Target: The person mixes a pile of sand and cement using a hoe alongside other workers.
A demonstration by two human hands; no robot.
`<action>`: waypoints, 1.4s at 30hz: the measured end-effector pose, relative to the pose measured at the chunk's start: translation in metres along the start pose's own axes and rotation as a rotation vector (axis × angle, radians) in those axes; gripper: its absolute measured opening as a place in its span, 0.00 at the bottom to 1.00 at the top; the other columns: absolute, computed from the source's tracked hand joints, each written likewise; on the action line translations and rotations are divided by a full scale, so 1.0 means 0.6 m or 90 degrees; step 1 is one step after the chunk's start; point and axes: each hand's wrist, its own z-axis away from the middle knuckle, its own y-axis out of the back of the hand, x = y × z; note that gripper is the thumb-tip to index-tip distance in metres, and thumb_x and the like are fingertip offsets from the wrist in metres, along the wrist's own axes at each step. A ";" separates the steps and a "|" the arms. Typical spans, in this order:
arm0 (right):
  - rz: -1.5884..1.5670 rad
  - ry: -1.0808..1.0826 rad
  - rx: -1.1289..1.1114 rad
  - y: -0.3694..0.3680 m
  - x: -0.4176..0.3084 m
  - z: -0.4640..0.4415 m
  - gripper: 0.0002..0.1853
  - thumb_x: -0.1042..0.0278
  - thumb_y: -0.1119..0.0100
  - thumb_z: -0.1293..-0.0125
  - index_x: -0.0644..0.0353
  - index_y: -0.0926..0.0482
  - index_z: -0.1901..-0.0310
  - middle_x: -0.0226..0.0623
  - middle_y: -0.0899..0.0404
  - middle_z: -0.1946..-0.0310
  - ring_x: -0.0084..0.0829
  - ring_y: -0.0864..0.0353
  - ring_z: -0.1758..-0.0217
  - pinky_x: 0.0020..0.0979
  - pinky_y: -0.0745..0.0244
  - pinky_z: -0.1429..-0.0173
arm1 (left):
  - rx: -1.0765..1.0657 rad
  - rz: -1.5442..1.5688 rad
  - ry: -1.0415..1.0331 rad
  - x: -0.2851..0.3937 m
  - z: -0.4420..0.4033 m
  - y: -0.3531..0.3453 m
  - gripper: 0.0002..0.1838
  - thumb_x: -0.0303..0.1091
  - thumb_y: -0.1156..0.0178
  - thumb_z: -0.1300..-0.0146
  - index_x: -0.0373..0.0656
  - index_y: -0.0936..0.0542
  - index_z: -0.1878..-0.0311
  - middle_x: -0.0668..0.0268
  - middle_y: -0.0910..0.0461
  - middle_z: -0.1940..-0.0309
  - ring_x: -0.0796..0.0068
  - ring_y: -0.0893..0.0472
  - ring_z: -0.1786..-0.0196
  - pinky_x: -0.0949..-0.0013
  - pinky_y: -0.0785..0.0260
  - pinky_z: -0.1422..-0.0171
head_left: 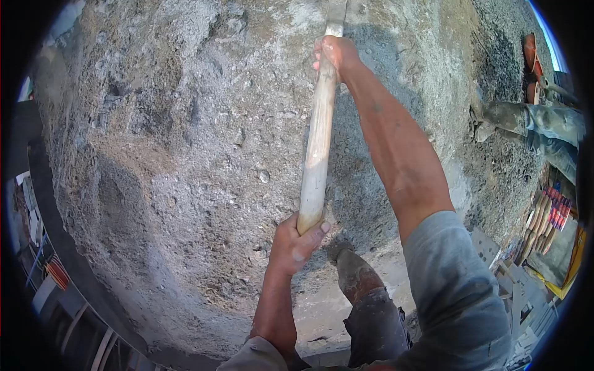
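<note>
My right hand [337, 55] is closed around the upper part of a thick, pale wooden tool handle [319, 136]. Lower down, my left hand [299, 242] grips the handle's near end, with the thumb laid over it. Beyond my right hand the handle meets a grey metal socket [336, 11]. The tool's head lies past the top edge, out of sight, so its kind does not show. Beneath the handle spreads a rough heap of grey sand and gravel [210, 142].
My boot [356, 272] stands on the gravel. At the right are another person's legs [544, 120], in dusty jeans. An orange-red object [531, 59] lies beyond them. Several wooden-handled tools [544, 219] lie at the right edge, near broken board scraps [516, 297]. A dark edge [68, 266] borders the left.
</note>
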 end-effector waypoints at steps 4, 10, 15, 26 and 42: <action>0.074 -0.057 0.146 0.140 0.083 0.227 0.06 0.71 0.52 0.43 0.65 0.28 0.69 0.37 0.30 0.76 0.30 0.26 0.79 0.32 0.25 0.78 | -0.170 0.096 0.039 -0.171 0.145 -0.046 0.18 0.40 0.33 0.48 0.35 0.26 0.66 0.70 0.29 0.82 0.84 0.32 0.80 0.78 0.41 0.78; 0.124 -0.184 0.175 -0.042 0.383 0.536 0.04 0.75 0.48 0.49 0.67 0.25 0.74 0.39 0.28 0.81 0.32 0.28 0.83 0.35 0.30 0.82 | -0.115 0.050 0.238 -0.417 0.421 0.141 0.19 0.40 0.33 0.51 0.33 0.23 0.64 0.67 0.23 0.79 0.78 0.27 0.77 0.70 0.33 0.71; 0.116 -0.367 0.212 -0.125 0.604 0.810 0.06 0.76 0.43 0.51 0.67 0.27 0.71 0.36 0.28 0.81 0.29 0.27 0.84 0.31 0.28 0.82 | -0.124 -0.358 0.409 -0.599 0.652 0.251 0.15 0.40 0.32 0.55 0.39 0.20 0.70 0.61 0.20 0.78 0.76 0.21 0.75 0.67 0.29 0.68; 0.119 0.062 0.241 0.167 -0.045 0.481 0.08 0.73 0.43 0.44 0.70 0.27 0.73 0.36 0.28 0.83 0.28 0.26 0.85 0.30 0.29 0.82 | -0.368 -0.170 0.102 -0.208 0.161 -0.094 0.30 0.55 0.28 0.58 0.37 0.19 0.62 0.60 0.19 0.74 0.71 0.19 0.69 0.70 0.28 0.61; 0.251 -0.030 0.296 0.291 0.137 0.375 0.07 0.72 0.47 0.46 0.69 0.28 0.69 0.39 0.30 0.80 0.33 0.27 0.84 0.33 0.27 0.80 | -0.268 0.021 -0.045 -0.314 0.178 -0.125 0.24 0.47 0.35 0.47 0.32 0.23 0.62 0.60 0.22 0.76 0.76 0.25 0.75 0.69 0.31 0.68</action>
